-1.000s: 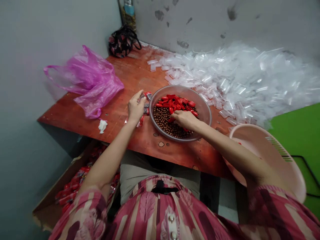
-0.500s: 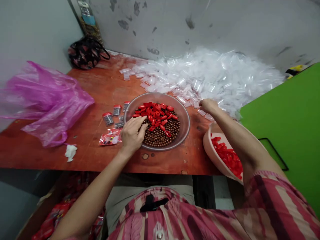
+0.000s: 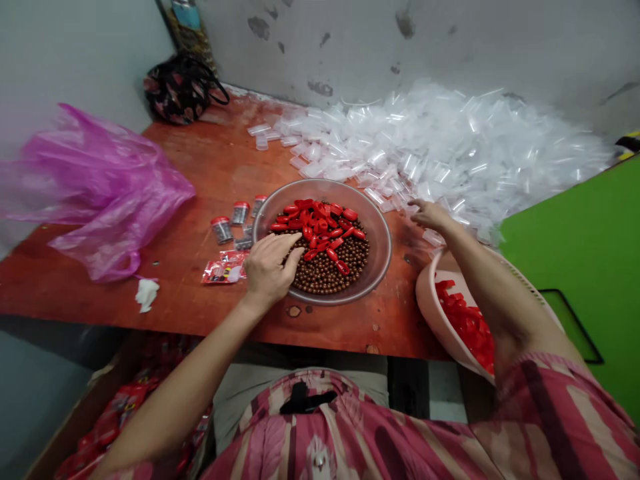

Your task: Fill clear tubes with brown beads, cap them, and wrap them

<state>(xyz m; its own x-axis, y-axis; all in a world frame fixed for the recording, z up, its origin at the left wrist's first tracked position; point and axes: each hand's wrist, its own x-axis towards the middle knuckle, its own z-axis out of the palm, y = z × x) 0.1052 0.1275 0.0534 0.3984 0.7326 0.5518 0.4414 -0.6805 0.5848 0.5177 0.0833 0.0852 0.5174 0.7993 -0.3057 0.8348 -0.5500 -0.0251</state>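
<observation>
My left hand (image 3: 273, 265) is open, its fingers and thumb apart over the left rim of a round translucent bowl (image 3: 383, 257). Small brown balls (image 3: 323, 277) fill the bowl's bottom, with red plastic scoop-like pieces (image 3: 320, 227) heaped on top. At the front edge of a pile of clear plastic tubes (image 3: 425, 147), my right hand (image 3: 431, 216) reaches out with its fingers apart and nothing visible in them. A few tubes lie close beneath and beside it.
Right of the bowl, a pink basket (image 3: 427, 303) holds red pieces (image 3: 465, 320), beside a green panel (image 3: 575, 240). Small red-lidded jars (image 3: 221, 230) and red packets (image 3: 223, 268) lie left. Farther left are a pink plastic bag (image 3: 110, 187) and white tissue (image 3: 147, 294). A dark handbag (image 3: 177, 90) stands behind.
The view has shifted slightly. My right hand's fingers have gone from bunched together to stretched apart near the tubes. My left hand stays at the bowl's rim.
</observation>
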